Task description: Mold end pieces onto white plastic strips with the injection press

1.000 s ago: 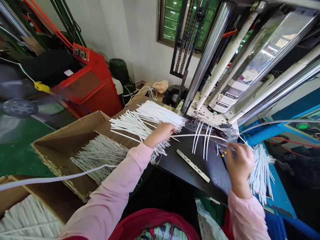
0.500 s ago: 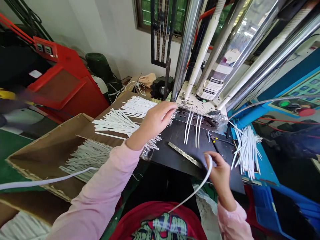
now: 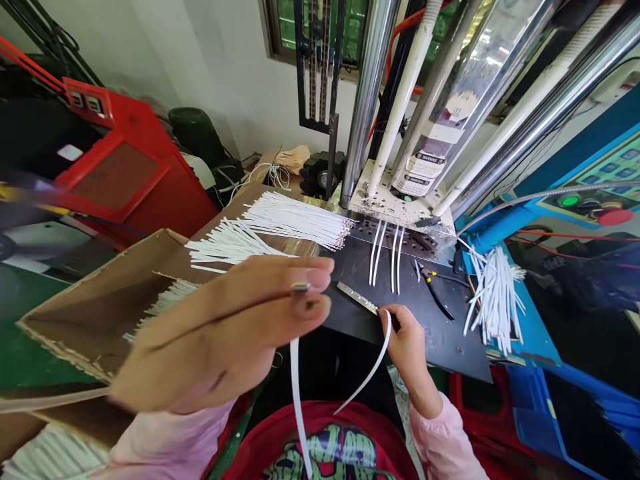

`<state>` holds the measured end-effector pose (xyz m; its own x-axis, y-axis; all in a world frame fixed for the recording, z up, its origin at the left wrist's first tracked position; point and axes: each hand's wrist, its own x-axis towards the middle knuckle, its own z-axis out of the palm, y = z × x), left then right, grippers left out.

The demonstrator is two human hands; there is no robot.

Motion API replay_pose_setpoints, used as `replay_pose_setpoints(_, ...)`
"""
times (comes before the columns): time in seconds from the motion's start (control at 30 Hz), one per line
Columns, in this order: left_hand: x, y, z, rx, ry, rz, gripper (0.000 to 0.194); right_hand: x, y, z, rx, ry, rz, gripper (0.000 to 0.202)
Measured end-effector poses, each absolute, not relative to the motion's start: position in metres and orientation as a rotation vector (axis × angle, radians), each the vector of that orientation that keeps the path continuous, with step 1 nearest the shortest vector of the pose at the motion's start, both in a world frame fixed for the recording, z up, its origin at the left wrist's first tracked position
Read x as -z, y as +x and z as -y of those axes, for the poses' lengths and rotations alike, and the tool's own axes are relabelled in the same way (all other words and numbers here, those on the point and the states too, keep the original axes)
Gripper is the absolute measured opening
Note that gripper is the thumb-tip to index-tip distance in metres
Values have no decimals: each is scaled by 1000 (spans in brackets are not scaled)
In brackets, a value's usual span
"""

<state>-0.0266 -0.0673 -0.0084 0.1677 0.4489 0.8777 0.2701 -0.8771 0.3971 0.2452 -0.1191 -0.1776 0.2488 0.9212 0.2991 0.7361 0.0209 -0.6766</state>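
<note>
My left hand (image 3: pixel 225 327) is raised close to the camera, its fingers closed on a white cable (image 3: pixel 296 393). A small metal end piece shows between the fingertips, and the cable hangs down in front of the red shirt. My right hand (image 3: pixel 405 333) is lower, at the front edge of the black work surface. It pinches a second white cable (image 3: pixel 377 367), which curves down toward the shirt. Those fingertips are at the near end of a narrow metal bar (image 3: pixel 355 295) with small slots; whether they touch it I cannot tell.
Behind the bar, several white cables (image 3: pixel 376 257) stick out from under the press plate (image 3: pixel 400 203). Cable piles (image 3: pixel 295 217) lie left; another bundle (image 3: pixel 495 293) hangs at right. Pliers (image 3: pixel 436 293) lie on the black surface. A cardboard box (image 3: pixel 100 293) stands left, a control panel (image 3: pixel 590 180) right.
My left hand has come from the cable pile toward the camera, now with a cable in it. My right hand has moved left with its cable to the metal bar's end.
</note>
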Motion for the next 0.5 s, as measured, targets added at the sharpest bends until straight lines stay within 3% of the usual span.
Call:
replay_pose_setpoints(0.13,36,-6,49,-1836,2334,-734,44,177,241,121,-232,-1772,1609,16)
replay_pose_setpoints(0.27,76,12,29,-1767,2236,-766,27,178,238,119,-149,-1837,1695,17)
replay_pose_setpoints(0.5,147,47,8,-1091,2128,-765,13,186,246,117,-181,-1779,1819,11)
